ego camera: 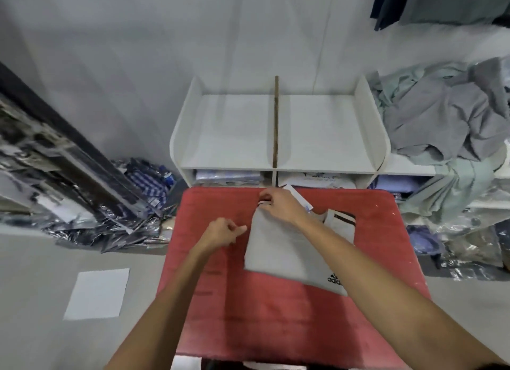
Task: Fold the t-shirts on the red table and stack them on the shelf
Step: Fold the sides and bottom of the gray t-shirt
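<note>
on the far left a white sheet is lying on the floor, and my left hand is hovering over the red table just beside the left edge of the grey t-shirt, fingers loosely curled with nothing in them. the t-shirt is lying partly folded on the table, and my right hand is pinching its far left corner. behind the table the white shelf is standing with a bare top, and further right a heap of grey and green clothes is sitting.
</note>
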